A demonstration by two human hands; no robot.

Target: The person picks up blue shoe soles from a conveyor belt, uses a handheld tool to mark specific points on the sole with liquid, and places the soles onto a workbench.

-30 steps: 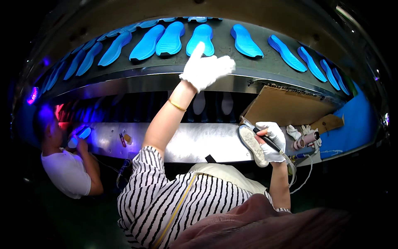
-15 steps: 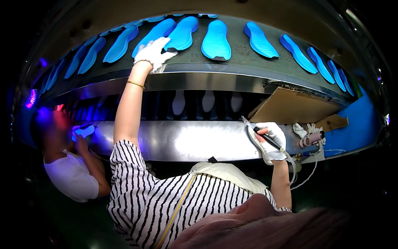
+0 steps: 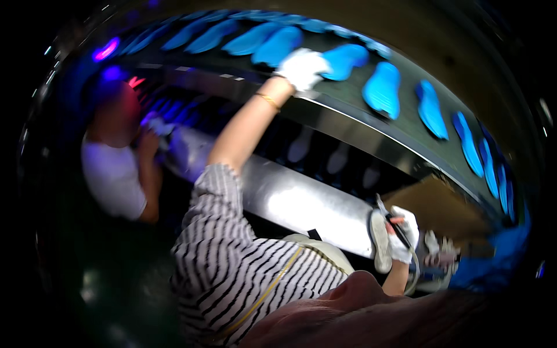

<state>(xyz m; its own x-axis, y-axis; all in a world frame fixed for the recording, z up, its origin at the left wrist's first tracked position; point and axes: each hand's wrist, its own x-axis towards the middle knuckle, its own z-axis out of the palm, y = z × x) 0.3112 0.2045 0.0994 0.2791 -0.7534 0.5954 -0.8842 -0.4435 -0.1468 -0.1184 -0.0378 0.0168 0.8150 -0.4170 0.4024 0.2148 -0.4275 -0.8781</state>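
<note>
My left hand [image 3: 304, 68], in a white glove, reaches up to the dark conveyor belt [image 3: 406, 130]. Its fingers close on the near end of a blue shoe sole [image 3: 347, 61], though motion blurs the grip. More blue soles lie along the belt to both sides, among them one blue sole [image 3: 383, 90] just to the right. Low on the right, my gloved right hand [image 3: 404, 235] is closed around a slim black-handled tool [image 3: 398, 229] with a pale tip and a hose or cord. A pale shoe sole [image 3: 380, 240] is held against the same hand.
A shiny metal ledge [image 3: 304, 203] runs below the belt, with dim soles in the dark gap between. Cardboard [image 3: 435, 200] leans at the right, above white gloves and a pinkish cylinder. At the left works a person in white [image 3: 113, 174], near a pink-purple light [image 3: 106, 50].
The whole view has swung, so belt and ledge now slope down to the right. My left fingers have drawn in on a blue sole, which sits farther from its left neighbour. The right hand keeps its hold.
</note>
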